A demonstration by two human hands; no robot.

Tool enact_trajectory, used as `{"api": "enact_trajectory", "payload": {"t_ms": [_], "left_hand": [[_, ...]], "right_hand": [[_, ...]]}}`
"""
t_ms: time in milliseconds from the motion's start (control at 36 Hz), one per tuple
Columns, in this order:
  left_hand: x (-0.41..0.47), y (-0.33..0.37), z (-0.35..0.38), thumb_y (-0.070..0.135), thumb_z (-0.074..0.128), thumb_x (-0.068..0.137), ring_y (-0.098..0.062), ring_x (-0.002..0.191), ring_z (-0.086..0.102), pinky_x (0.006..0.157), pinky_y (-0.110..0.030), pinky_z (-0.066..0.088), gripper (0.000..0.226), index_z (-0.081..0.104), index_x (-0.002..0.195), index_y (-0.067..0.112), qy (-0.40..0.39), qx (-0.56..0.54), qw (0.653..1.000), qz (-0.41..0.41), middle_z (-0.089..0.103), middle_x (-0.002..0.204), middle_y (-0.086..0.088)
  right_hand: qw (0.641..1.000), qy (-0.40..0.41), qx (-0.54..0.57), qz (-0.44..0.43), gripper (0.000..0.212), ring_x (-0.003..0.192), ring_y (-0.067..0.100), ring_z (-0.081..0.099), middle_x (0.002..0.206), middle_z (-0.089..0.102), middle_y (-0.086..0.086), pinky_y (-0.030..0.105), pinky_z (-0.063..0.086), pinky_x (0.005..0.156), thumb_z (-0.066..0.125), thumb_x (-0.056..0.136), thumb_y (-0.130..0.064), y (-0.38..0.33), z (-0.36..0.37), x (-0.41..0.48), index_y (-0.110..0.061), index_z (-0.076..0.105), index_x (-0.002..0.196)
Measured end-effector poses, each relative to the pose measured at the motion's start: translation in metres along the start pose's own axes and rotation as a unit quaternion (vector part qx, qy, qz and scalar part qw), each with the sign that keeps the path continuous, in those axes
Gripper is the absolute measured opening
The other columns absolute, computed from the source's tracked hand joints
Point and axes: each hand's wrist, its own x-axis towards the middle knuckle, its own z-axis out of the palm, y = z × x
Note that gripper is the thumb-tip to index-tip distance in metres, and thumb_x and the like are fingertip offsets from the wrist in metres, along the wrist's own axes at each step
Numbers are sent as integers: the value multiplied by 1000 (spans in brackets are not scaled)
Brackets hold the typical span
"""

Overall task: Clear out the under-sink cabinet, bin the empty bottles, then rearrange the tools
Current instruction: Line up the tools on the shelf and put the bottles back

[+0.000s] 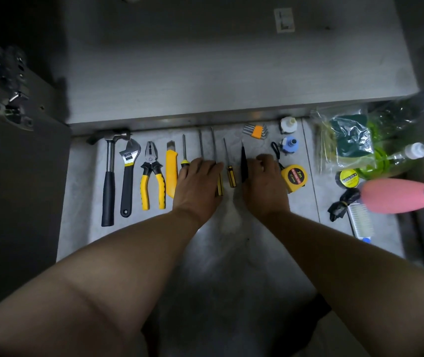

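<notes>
Tools lie in a row on the grey floor point(231, 253) before the open cabinet point(192, 73): hammer point(108, 176), adjustable wrench point(127, 173), yellow pliers point(152, 176), yellow utility knife point(171, 168), several yellow-and-black screwdrivers point(231, 173), a black pointed tool point(243, 163), hex keys point(256, 131) and a yellow tape measure point(294, 177). My left hand point(198, 184) lies flat over two screwdriver handles, fingers straight. My right hand point(263, 181) has curled fingers, its thumb side against the black pointed tool.
Right of the tools sit a bag of green sponges point(351, 140), a pump bottle point(422, 149), a pink bottle point(396, 195), a roll of tape point(348, 179), a white brush point(360, 221) and two small caps point(288, 145). An open cabinet door point(12, 163) stands left.
</notes>
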Motion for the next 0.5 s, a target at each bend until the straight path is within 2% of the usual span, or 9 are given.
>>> {"api": "enact_trajectory", "payload": {"t_ms": [111, 222, 278, 389, 500], "left_hand": [[0, 4, -3, 43, 73, 79, -26, 139, 36, 113, -41, 32, 83, 36, 151, 25, 8, -14, 1000, -2, 44, 145, -3], [4, 13, -7, 48, 64, 86, -28, 143, 30, 113, -43, 31, 80, 32, 155, 25, 9, -2, 999, 36, 39, 150, -6], [9, 20, -8, 47, 60, 91, -28, 148, 26, 117, -43, 27, 75, 32, 156, 24, 1, 3, 998, 58, 35, 155, -7], [13, 33, -6, 42, 55, 96, -26, 151, 22, 122, -42, 21, 69, 33, 156, 17, -12, -3, 998, 57, 30, 160, -8], [11, 38, -4, 36, 59, 93, -26, 147, 31, 122, -40, 21, 67, 36, 152, 13, -26, 8, 998, 56, 29, 160, -8]], "right_hand": [[1000, 5, -17, 18, 44, 130, 32, 44, 145, 41, 18, 41, 49, 103, 60, 92, -16, 7, -18, 22, -6, 53, 134], [995, 40, -41, 77, 30, 112, 30, 49, 126, 52, 15, 43, 50, 90, 58, 88, -15, 12, -28, 19, -8, 62, 117], [988, 54, -63, 133, 29, 111, 30, 47, 122, 53, 12, 41, 44, 91, 56, 88, -18, 16, -28, 8, -11, 61, 115], [979, 18, -47, 197, 39, 129, 32, 38, 136, 44, 11, 48, 41, 105, 53, 92, -19, 25, -22, -16, -14, 52, 130], [986, -8, -9, 166, 47, 138, 32, 28, 147, 36, 11, 43, 45, 102, 56, 92, -10, 28, -17, -26, -13, 46, 138]]}}
